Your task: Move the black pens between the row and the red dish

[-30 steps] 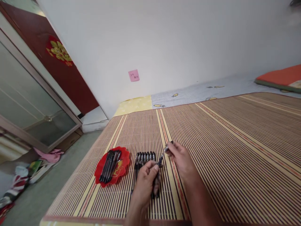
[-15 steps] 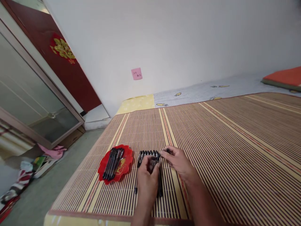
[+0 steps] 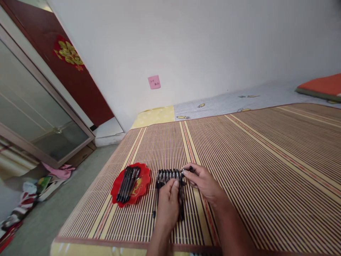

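A row of several black pens (image 3: 166, 175) lies side by side on a striped bamboo mat (image 3: 253, 160). My left hand (image 3: 168, 204) rests over the near part of the row, its thumb and fingers closed on the rightmost pen (image 3: 181, 199). My right hand (image 3: 204, 182) pinches the far tip of that same pen, which lies low against the row's right end. A small dark piece shows among my right fingers; I cannot tell what it is. To the left, a red scalloped plate (image 3: 144, 177) holds several more black pens (image 3: 128, 183).
The mat's near edge (image 3: 106, 239) drops to a grey floor with clothes and clutter (image 3: 26, 193) at the left. A glass-fronted cabinet (image 3: 34, 117) and a red door (image 3: 85, 92) stand left. A pink note (image 3: 154, 81) hangs on the wall. An orange cushion (image 3: 319, 86) lies far right.
The pen held up between both hands has come down flat beside the right end of the row. Both hands dropped with it and moved closer together.
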The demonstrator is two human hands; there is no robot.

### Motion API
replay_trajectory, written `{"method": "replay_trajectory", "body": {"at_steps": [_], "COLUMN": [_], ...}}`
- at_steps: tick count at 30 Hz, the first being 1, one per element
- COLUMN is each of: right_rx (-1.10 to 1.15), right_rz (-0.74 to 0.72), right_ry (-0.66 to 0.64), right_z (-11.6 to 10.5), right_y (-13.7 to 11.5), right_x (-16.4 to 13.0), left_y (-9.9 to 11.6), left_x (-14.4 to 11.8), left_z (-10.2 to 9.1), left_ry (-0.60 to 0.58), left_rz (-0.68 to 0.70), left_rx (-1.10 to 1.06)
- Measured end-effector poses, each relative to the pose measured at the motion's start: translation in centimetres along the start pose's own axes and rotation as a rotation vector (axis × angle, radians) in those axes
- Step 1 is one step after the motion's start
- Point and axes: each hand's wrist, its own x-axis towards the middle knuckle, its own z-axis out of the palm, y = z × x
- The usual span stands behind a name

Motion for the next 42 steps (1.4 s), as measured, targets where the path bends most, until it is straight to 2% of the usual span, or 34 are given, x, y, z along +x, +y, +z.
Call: {"method": "replay_trajectory", "body": {"at_steps": [4,7,10,13,15,19,23,25,30,37,42], "right_rx": [0.027,-0.048,-0.092,0.002,0.076,0.105,0.145,0.158,0.092,0.19,0.269], "right_rz": [0.019,-0.048,-0.09,-0.039,0.006,0.014,0.013,0.016,0.017,0.002,-0.021], "right_ry": [-0.034,0.027,0.05,0.006,-0.014,-0.011,-0.016,-0.014,0.004,0.011,0.062], "right_z": [0.0,0.1,0.0,-0.2,-0.3,-0.3,-0.2,-0.2,-0.2,-0.4,-0.4], "right_y": [0.3,0.3,0.1,-0.1,0.0,0.1,0.4,0.5,0.6,1.1,1.4], "right_x": [0.1,0.3,0.2,0.0,-0.1,-0.2,-0.1,0.0,0.1,0.2,0.4], "left_y": [-0.6,-1.0,-1.0,-0.6,-0.3,0.0,0.3,0.3,0.1,0.3,0.4], "left_x": [0.1,0.1,0.1,0.0,0.0,0.1,0.0,-0.1,-0.1,-0.2,-0.4], "left_z": [0.3,0.3,0.4,0.6,0.9,1.0,0.8,0.9,1.1,0.8,1.0], "left_ry": [-0.053,-0.044,-0.094,-0.154,-0.14,-0.056,-0.181,-0.208,-0.122,-0.299,-0.321], "left_rz": [-0.094,-0.116,-0.171,-0.281,-0.32,-0.291,-0.346,-0.379,-0.289,-0.444,-0.453], "left_rx": [-0.177,-0.202,-0.236,-0.411,-0.508,-0.496,-0.603,-0.656,-0.595,-0.733,-0.734]}}
